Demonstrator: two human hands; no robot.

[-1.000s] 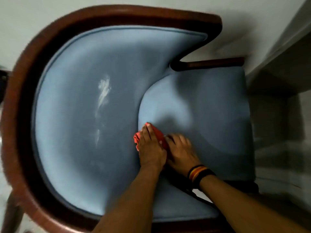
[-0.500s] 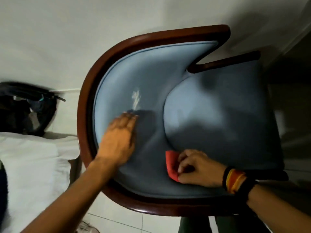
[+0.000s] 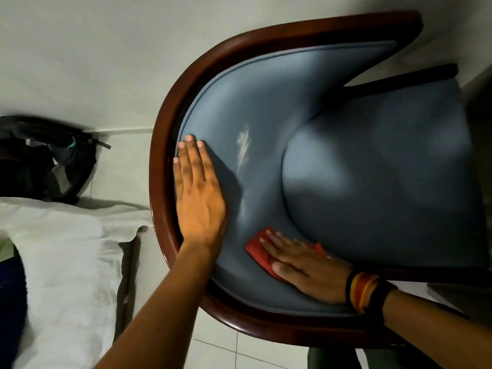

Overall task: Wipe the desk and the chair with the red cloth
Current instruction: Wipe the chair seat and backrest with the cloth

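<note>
A chair (image 3: 378, 166) with blue upholstery and a dark red-brown wooden frame fills the right of the head view. My left hand (image 3: 198, 190) lies flat and open on the blue backrest, fingertips near the wooden rim. My right hand (image 3: 306, 267), with a striped wristband, presses flat on the red cloth (image 3: 259, 251) at the lower backrest beside the seat cushion. A whitish streak (image 3: 243, 147) marks the backrest between the hands. No desk is in view.
A bed with a white sheet (image 3: 64, 267) lies at the lower left. A black bag (image 3: 40, 161) sits on the floor above it, against the pale wall (image 3: 93, 62). Pale floor tiles (image 3: 221, 350) show below the chair.
My left hand left the cloth and moved left and up along the backrest to the rim. My right hand spread flat over the red cloth. The view shifted, bringing the bed and bag into sight.
</note>
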